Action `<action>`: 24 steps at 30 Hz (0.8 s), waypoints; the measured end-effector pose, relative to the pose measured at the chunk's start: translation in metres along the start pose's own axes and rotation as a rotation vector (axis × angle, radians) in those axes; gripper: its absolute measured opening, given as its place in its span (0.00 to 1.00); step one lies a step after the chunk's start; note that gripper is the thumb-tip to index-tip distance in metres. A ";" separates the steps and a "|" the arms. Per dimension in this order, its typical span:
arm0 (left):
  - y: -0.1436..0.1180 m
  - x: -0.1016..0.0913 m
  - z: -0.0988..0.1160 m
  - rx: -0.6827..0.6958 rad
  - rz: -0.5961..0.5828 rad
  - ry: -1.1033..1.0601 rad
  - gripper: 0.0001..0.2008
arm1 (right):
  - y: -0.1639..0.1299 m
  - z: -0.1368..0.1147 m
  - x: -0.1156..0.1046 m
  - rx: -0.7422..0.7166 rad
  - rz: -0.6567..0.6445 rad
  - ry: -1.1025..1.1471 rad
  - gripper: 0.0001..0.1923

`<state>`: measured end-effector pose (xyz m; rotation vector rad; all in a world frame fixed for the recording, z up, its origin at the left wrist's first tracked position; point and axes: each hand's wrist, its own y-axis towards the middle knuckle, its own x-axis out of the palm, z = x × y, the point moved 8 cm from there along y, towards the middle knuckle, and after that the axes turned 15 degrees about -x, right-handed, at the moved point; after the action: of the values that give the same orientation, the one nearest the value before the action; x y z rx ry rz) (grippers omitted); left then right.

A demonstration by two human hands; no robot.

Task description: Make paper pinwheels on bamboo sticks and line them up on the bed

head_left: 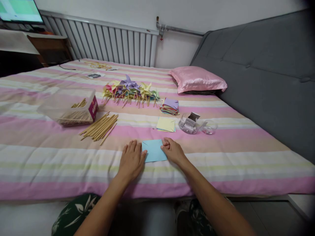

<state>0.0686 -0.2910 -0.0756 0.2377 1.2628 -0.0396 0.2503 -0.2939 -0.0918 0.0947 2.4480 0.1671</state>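
A light blue sheet of paper point(154, 150) lies flat on the striped bedsheet point(221, 157) right in front of me. My left hand point(131, 159) rests palm down at its left edge, thumb touching the paper. My right hand point(172, 150) presses on its right edge with curled fingers. Just beyond lies a small pile of yellow paper squares point(166, 124). Further back sits a stack of coloured folded papers point(170, 106), and behind that a heap of finished paper pinwheels on sticks point(130, 90).
Loose wooden sticks point(100, 126) lie left of centre, beside a clear plastic box point(70, 106) holding more sticks. A clear round container point(189, 124) and its lid point(208, 127) sit to the right. A pink pillow point(197, 78) and grey headboard point(265, 75) are at right, a radiator point(105, 41) behind.
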 end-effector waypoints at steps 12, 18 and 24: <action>0.012 -0.002 -0.012 -0.223 -0.265 -0.903 0.19 | 0.000 -0.002 0.007 0.044 0.177 0.738 0.25; 0.006 0.000 -0.007 -0.442 -0.476 -1.358 0.18 | -0.002 -0.018 -0.002 -0.001 0.212 0.806 0.28; -0.001 0.000 0.003 -0.504 -0.657 -1.557 0.13 | -0.006 -0.027 -0.002 -0.064 0.197 0.833 0.26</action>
<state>0.0712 -0.2929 -0.0750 -0.5901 -0.2769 -0.3845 0.2346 -0.3026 -0.0713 0.2854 3.2557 0.4437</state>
